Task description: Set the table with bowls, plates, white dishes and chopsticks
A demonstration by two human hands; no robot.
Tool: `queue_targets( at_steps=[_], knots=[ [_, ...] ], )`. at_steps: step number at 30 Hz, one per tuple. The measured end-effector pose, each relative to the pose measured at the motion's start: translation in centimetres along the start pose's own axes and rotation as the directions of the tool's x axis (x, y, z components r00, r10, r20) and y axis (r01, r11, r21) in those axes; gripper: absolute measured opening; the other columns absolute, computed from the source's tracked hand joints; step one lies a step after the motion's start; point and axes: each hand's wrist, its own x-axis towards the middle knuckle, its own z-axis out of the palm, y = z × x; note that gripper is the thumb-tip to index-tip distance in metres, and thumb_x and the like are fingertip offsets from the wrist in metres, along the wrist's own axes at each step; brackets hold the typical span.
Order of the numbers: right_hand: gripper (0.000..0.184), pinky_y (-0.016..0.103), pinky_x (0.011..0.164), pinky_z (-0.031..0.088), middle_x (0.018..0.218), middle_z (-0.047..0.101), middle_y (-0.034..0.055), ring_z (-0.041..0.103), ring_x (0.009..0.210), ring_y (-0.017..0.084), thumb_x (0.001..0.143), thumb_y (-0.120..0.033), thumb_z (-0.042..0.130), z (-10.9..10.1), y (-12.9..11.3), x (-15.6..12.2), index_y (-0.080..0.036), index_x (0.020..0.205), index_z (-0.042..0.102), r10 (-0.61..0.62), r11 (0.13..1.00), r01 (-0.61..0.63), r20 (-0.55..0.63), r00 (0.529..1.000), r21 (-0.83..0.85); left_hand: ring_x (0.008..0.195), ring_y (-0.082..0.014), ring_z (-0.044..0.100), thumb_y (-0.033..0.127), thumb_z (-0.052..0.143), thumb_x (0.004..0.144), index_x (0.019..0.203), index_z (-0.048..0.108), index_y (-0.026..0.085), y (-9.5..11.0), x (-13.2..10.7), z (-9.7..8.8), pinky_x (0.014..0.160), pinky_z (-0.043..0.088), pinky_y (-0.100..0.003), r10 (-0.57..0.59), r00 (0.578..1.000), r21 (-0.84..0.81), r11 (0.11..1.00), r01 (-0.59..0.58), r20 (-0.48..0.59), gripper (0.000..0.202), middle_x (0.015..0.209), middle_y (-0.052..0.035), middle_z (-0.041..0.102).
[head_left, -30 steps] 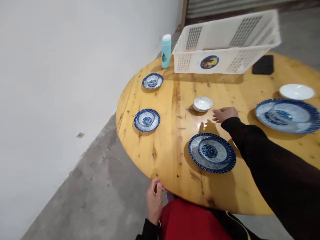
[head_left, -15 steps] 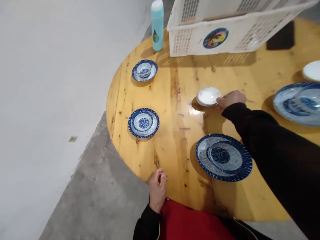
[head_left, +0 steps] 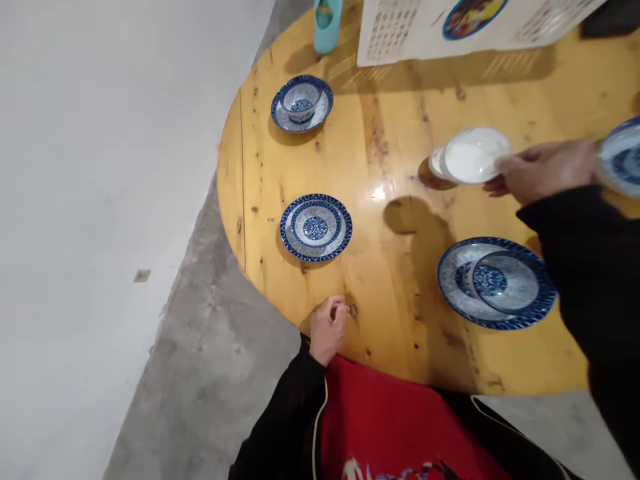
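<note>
Fingers of our right hand (head_left: 550, 172) pinch the right rim of a white bowl (head_left: 477, 157), held above the table (head_left: 380, 307) with its shadow (head_left: 400, 215) lying apart from it. A second bowl (head_left: 436, 163) shows just left, partly hidden; whether the two touch, we cannot tell. Our left hand (head_left: 327, 330) is at the table's edge, loosely curled, nothing seen in it, though we cannot tell whether its fingertips meet. We judge this step as separating one bowl from the other; the next move calls for a sure pinch and a level carry past the plate (head_left: 453, 273) beside our sleeve (head_left: 580, 267). The basket (head_left: 425, 27) bears a picture sticker (head_left: 473, 17), cut off above; the print (head_left: 395, 476) on our shirt (head_left: 385, 407) runs out of frame. We read no words on either, nor on the bottle (head_left: 327, 33).
</note>
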Motion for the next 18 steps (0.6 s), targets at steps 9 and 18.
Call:
queue_targets(
  at_steps=[9, 18],
  knots=[
    [0.02, 0.024, 0.045, 0.049, 0.053, 0.065, 0.0075, 0.063, 0.048, 0.019, 0.086, -0.017, 0.064, 6.8, 2.2, -16.3, -0.016, 0.067, 0.065, 0.21, 0.975, -0.218, 0.184, 0.96, 0.028, 0.084, -0.0186, 0.074, 0.04, 0.053, 0.1, 0.13, 0.061, 0.016, 1.8, 5.9, 1.2, 0.082, 0.059, -0.03, 0.067, 0.965, -0.061, 0.997, -0.054, 0.253, 0.039, 0.097, -0.0084, 0.078],
    [0.019, 0.03, 0.052, 0.057, 0.063, 0.071, 0.012, 0.069, 0.055, 0.024, 0.089, -0.029, 0.059, 11.1, 5.3, -17.5, -0.015, 0.08, 0.068, 0.175, 0.977, -0.19, 0.139, 0.975, 0.102, 0.079, -0.0193, 0.075, 0.037, 0.051, 0.102, 0.119, 0.063, 0.015, 1.9, 8.9, 1.9, 0.077, 0.059, -0.03, 0.059, 0.957, -0.04, 0.998, -0.049, 0.283, 0.03, 0.085, -0.0064, 0.076]
  ],
)
